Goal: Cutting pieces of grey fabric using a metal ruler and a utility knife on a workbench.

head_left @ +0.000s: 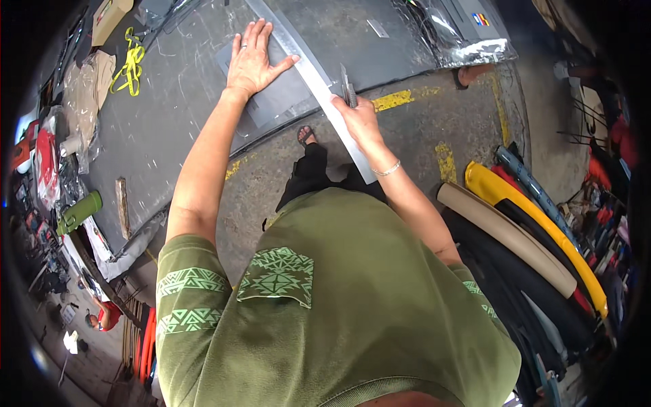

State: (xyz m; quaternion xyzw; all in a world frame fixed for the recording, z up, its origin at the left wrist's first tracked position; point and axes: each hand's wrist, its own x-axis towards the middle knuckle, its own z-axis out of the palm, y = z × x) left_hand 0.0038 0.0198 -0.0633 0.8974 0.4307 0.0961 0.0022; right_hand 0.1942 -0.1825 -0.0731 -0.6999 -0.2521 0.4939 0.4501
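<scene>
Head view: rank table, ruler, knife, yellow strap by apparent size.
Largest to smallest, by outline:
1. Table, running out of frame
2. Ruler
3. Yellow strap, counting its loops
4. Knife, partly covered by the right hand

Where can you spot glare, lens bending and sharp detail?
Head view: white glare on the plastic at upper right, a softer sheen along the ruler; head view: the near edge of the table bows, and the corners go black; head view: the left hand looks fairly sharp.
</scene>
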